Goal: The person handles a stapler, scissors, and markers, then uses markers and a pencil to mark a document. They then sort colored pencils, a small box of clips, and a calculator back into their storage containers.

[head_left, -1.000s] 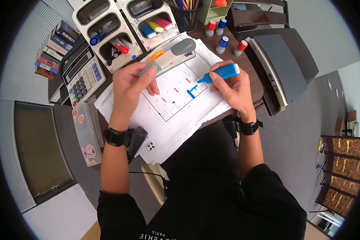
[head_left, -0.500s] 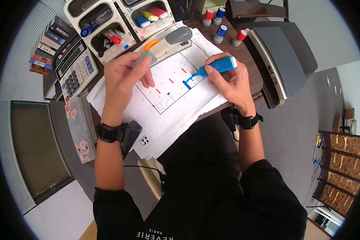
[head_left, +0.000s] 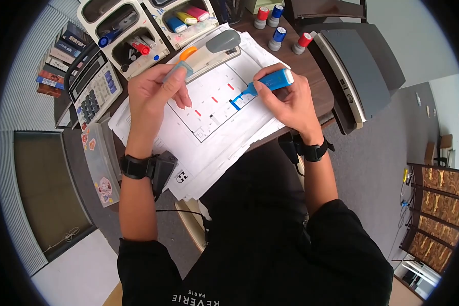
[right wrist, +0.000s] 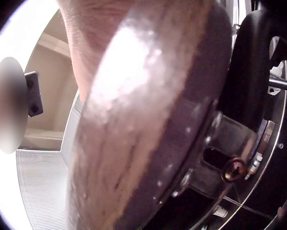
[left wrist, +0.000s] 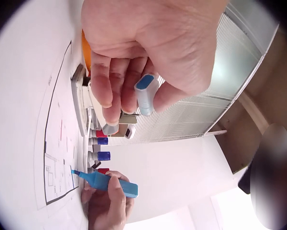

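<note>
In the head view my right hand [head_left: 296, 104] grips a blue highlighter [head_left: 276, 81], its tip at a blue line on the printed floor plan [head_left: 209, 127]. Short red marks and a blue L-shaped stroke show on that sheet. My left hand [head_left: 149, 97] pinches a translucent cap with a blue end [left wrist: 146, 96] between thumb and fingers, above the paper's left part. Beyond it, a beige stapler with a grey head [head_left: 223, 41] lies on the sheets, beside an orange object [head_left: 187, 53]. The right wrist view shows mostly the desk edge [right wrist: 129, 120], with the highlighter out of sight.
A beige organizer [head_left: 164, 51] with markers and highlighters stands at the back left, near a calculator [head_left: 98, 92]. Several red- and blue-capped stamps [head_left: 278, 36] stand at the back right. A grey-and-silver machine [head_left: 347, 76] is farther right. A clear stickered box [head_left: 101, 168] lies left.
The desk and both hands have shifted up and left in the head view. The highlighter's tip has moved slightly along the blue stroke. Both hands keep their holds.
</note>
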`<state>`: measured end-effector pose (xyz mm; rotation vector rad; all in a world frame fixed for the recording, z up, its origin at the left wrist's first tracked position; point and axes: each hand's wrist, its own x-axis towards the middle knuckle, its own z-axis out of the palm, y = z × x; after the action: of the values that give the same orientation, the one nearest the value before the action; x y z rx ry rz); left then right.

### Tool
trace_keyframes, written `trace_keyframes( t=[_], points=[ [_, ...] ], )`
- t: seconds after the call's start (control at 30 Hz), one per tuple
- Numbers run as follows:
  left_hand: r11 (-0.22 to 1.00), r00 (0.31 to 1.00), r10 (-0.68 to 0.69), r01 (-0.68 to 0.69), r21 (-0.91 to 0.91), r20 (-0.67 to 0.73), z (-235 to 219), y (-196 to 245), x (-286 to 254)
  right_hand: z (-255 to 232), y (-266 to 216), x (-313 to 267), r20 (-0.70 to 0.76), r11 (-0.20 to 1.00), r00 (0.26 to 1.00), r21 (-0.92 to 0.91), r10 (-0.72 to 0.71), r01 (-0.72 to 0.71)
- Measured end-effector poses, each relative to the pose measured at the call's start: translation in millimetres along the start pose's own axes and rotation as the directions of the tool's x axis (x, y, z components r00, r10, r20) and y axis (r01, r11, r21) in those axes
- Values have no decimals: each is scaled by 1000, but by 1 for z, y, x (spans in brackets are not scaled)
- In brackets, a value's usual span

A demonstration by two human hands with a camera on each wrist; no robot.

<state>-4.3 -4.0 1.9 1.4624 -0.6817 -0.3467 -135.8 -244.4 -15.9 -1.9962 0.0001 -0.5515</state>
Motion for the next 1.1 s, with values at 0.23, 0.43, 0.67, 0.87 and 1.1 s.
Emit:
trace_keyframes(
  t=[0.23,0.43,0.67,0.87,1.1],
  points=[
    [1000,1000,-24,24,1,-9,1,0,-1,0,-1,0,-32,997,999,-76,-18,15],
    [1000,1000,-22,23,15,-11,3,0,-1,2,2,0,-92,997,995,-70,-24,17],
    [1000,1000,-26,26,4,-15,1,-1,-1,3,3,1,-115,993,992,-116,-47,34],
    [1000,1000,-6,6,13,-2,2,0,-1,4,5,0,-126,995,991,-101,-33,21],
    [1000,1000,-7,7,-8,14,2,2,-2,0,5,-5,-175,922,970,376,172,-95]
  ],
)
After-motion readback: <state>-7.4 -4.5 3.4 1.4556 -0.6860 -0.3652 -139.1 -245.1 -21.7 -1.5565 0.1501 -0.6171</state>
